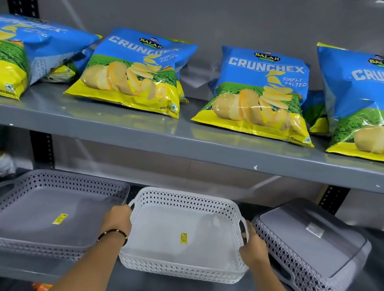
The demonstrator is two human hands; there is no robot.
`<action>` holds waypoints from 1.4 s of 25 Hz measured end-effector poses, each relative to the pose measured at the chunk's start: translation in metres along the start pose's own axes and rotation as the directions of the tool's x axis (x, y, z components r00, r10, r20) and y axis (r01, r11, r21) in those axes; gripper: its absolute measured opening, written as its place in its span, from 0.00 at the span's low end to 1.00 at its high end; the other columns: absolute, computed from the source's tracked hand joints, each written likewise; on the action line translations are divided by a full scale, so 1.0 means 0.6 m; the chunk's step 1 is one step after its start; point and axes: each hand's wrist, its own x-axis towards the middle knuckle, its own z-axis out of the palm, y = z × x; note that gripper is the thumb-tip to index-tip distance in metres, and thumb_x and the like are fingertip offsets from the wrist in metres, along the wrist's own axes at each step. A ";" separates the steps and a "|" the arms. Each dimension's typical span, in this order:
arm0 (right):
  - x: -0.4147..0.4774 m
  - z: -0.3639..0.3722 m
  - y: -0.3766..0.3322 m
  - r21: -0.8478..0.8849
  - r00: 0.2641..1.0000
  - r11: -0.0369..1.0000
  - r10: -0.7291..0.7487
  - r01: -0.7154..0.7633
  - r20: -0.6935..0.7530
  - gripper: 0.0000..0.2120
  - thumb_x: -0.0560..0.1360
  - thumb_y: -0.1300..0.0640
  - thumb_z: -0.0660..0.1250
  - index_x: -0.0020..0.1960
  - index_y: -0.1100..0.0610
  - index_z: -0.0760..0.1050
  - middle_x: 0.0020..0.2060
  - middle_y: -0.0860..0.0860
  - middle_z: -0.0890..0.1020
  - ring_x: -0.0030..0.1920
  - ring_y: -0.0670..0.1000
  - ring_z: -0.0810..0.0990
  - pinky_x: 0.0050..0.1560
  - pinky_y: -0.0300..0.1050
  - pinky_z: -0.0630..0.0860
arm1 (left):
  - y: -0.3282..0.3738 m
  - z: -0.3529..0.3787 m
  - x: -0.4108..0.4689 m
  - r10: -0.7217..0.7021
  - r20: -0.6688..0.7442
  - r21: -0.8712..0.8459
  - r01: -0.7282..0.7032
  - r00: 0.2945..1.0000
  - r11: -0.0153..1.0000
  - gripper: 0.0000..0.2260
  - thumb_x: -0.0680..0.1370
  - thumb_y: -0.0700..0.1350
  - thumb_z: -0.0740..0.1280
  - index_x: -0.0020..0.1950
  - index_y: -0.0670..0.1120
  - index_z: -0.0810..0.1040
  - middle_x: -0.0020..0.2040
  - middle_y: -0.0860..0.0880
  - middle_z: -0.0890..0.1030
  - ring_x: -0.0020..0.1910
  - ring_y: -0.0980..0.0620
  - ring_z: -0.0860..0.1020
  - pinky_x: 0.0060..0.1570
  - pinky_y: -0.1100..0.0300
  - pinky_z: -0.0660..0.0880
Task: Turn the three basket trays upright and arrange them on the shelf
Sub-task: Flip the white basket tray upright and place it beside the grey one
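While both hands clasp its side handles, left hand (117,219) and right hand (254,244), the white perforated plastic basket tray (182,258) sits upright between an upright grey tray (29,217) and an overturned lattice tray (314,257) on the metal shelf (162,287).

I grip a matt white perforated plastic basket tray (186,235) on a smooth painted grey metal shelf (161,289), below glossy foil crisp bags (260,93).

Left hand (117,219) and right hand (254,246) outstretched, gripping.
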 end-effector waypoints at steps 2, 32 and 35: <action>0.000 0.001 0.001 0.009 1.000 1.000 0.002 -0.002 0.002 0.40 0.69 0.74 0.53 0.76 0.49 0.50 0.64 0.57 0.76 0.48 0.56 0.78 0.42 0.47 0.75 | -0.006 -0.001 -0.001 0.016 -0.023 -0.024 -0.017 1.000 1.000 0.15 0.72 0.27 0.58 0.32 0.43 0.74 0.41 0.42 0.79 0.45 0.44 0.80 0.49 0.56 0.79; -0.023 0.002 0.006 -0.052 1.000 0.999 -0.003 0.002 -0.008 0.39 0.70 0.73 0.54 0.76 0.49 0.48 0.55 0.59 0.79 0.45 0.56 0.79 0.41 0.50 0.76 | 0.002 -0.010 -0.019 0.013 0.011 0.125 -0.014 1.000 0.992 0.12 0.74 0.29 0.59 0.53 0.36 0.79 0.52 0.39 0.83 0.51 0.43 0.82 0.50 0.55 0.79; -0.025 0.000 -0.003 -0.101 1.000 0.995 -0.003 0.003 -0.001 0.39 0.71 0.73 0.54 0.77 0.51 0.48 0.55 0.60 0.78 0.47 0.57 0.78 0.42 0.50 0.75 | 0.004 -0.014 -0.027 0.064 -0.006 0.172 -0.062 0.998 0.983 0.14 0.74 0.29 0.58 0.54 0.36 0.78 0.54 0.39 0.82 0.52 0.42 0.81 0.51 0.53 0.80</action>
